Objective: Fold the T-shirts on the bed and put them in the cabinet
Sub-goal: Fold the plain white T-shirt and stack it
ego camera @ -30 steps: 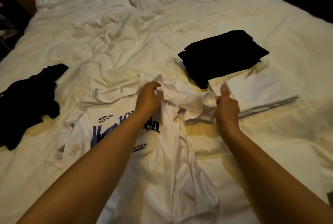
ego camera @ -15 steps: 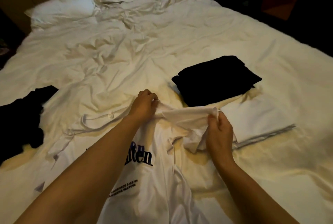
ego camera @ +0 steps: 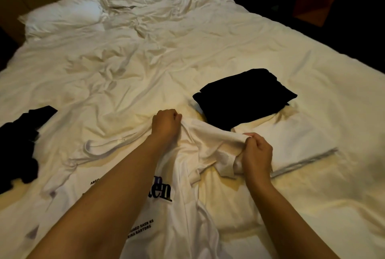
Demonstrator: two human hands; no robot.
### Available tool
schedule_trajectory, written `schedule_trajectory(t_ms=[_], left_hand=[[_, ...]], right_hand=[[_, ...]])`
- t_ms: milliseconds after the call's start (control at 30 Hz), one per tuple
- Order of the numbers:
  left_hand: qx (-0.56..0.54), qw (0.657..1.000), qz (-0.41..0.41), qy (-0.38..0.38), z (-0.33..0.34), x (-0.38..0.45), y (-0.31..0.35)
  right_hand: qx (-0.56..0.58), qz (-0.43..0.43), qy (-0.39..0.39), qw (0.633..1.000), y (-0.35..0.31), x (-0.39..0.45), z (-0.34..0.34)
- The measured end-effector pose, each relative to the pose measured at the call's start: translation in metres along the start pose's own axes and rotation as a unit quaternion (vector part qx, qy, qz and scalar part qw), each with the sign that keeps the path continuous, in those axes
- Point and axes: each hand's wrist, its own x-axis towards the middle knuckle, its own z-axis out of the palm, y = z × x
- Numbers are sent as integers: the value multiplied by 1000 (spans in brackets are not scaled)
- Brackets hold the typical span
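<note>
Wide rumpled white bed (ego camera: 187, 54), printed white cotton T-shirt (ego camera: 183, 213) spread at its near edge, folded black T-shirt (ego camera: 243, 96) just beyond. Left hand (ego camera: 165, 125) fists the shoulder fabric; right hand (ego camera: 257, 154) pinches the bunched sleeve.

The room is dim, with warm yellowish light falling on the bed (ego camera: 208, 50), strongest across its middle and near right. Creases in the sheet cast soft shadows. The far right corner and left edge sink into near black, and the black shirt (ego camera: 243, 96) shows no detail, just a flat dark shape. The pillow (ego camera: 62, 12) at the far left looks slightly blown out and soft. Wide-angle distortion bends the bed's edges. Print on the white shirt (ego camera: 166, 227) is mildly blurred.
</note>
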Motion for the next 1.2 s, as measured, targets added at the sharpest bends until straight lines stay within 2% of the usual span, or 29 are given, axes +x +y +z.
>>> schedule_trajectory(t_ms=[67, 200, 333, 433, 500, 567, 633, 700, 867, 933, 1033, 1100, 1200], left_hand=[[-6, 1000, 13, 16, 0, -2, 0], [-69, 996, -16, 47, -2, 0, -7], [-117, 992, -5, 37, -1, -3, -8], [-91, 985, 108, 101, 3, -20, 2], [-107, 962, 225, 112, 2, -34, 14], [-113, 944, 308, 49, 1, -45, 26], [-93, 938, 331, -32, 1, -53, 37], [-90, 934, 339, -74, -2, -55, 48], [-201, 896, 357, -169, -24, -61, 86], [-220, 893, 358, -163, -28, -62, 94], [-231, 907, 328, -127, -31, -53, 106], [-249, 913, 298, -122, -34, -48, 113], [-268, 920, 256, -125, -40, -43, 123]], right_hand=[[9, -19, -15, 1000, 2, -3, -1], [21, -91, -73, 993, 7, -7, -9], [-11, -91, -137, 986, 9, -11, -18], [-112, -92, -192, 971, 14, -15, -23], [-197, -154, -186, 950, 24, -14, -20], [-247, -213, -160, 932, 30, -12, -16], [-254, -226, -129, 931, 27, -11, -14], [-221, -210, -117, 945, 18, -10, -14], [-127, -187, -95, 970, -7, -5, -16], [-81, -180, -82, 977, -18, -3, -17], [-11, -141, -63, 988, -30, 0, -16], [-29, -82, -82, 993, -30, 0, -12], [-163, -71, -119, 977, -19, -5, -8]])
